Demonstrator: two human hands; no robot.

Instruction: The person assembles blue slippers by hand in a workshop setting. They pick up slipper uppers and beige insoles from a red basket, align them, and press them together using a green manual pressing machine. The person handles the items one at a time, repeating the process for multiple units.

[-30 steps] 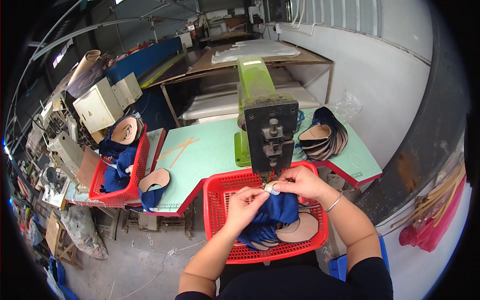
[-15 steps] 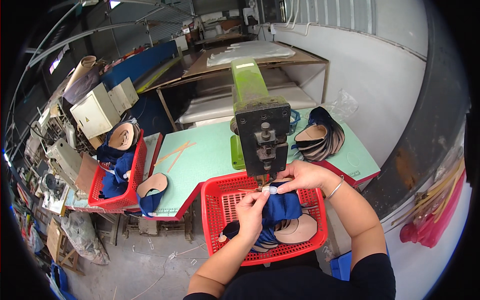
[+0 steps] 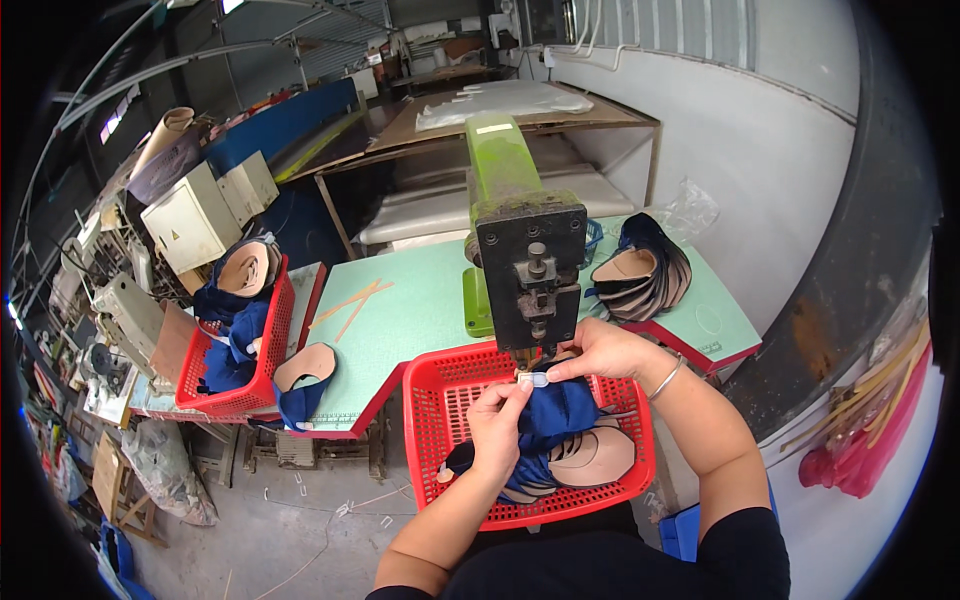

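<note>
The left hand (image 3: 496,418) has been brought closer to the right hand (image 3: 612,354). Between their pinched fingertips a small white rectangular tab (image 3: 535,379) is held, steadied from both sides.

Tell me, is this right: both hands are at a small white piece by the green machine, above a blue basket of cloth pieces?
The basket beneath is red, not blue, as the head view shows. The left hand and right hand are indeed at the white piece by the green machine.
</note>
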